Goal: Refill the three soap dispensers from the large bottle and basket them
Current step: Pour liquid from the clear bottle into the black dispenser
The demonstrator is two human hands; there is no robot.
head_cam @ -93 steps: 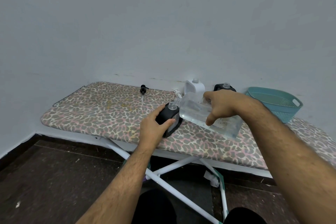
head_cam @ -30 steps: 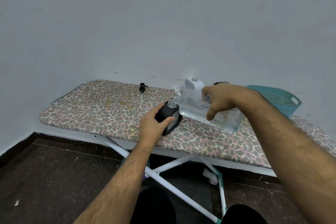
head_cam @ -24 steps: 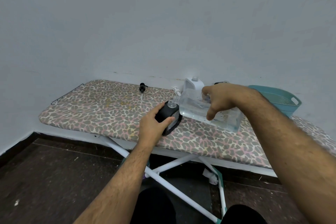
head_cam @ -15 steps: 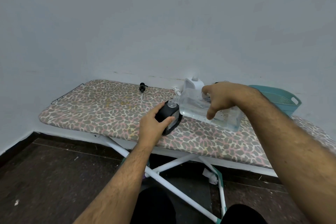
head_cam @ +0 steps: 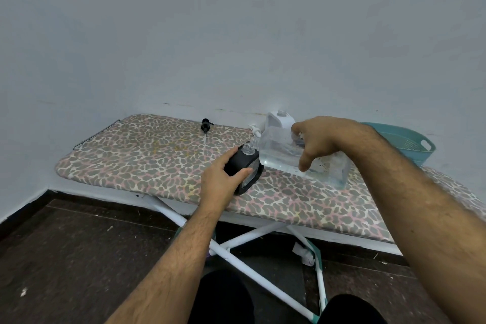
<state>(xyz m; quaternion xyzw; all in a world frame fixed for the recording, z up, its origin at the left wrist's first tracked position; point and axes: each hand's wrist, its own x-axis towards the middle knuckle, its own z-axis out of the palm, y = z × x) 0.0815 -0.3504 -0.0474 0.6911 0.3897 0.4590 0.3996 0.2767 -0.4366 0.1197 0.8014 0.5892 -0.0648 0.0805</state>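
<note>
Both hands grip: left hand [head_cam: 220,179] black dispenser [head_cam: 243,166] near board edge, right hand [head_cam: 313,139] large bottle [head_cam: 302,163].

light: dim, even, soft | shadows: faint | focus: slightly soft | edges: wide-angle bowing

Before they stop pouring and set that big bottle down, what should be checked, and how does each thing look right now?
1. Left hand steadying the black dispenser: ok.
2. Right hand has a firm grip on the big bottle: ok.
3. Bottle spout lined up with the dispenser's open neck: ok, they meet.
4. Dispenser full enough: cannot tell, its body is opaque.
5. Pump within reach for recapping: ok, it lies on the board.
6. Basket ready to take it: ok, on the board's right end.
</note>
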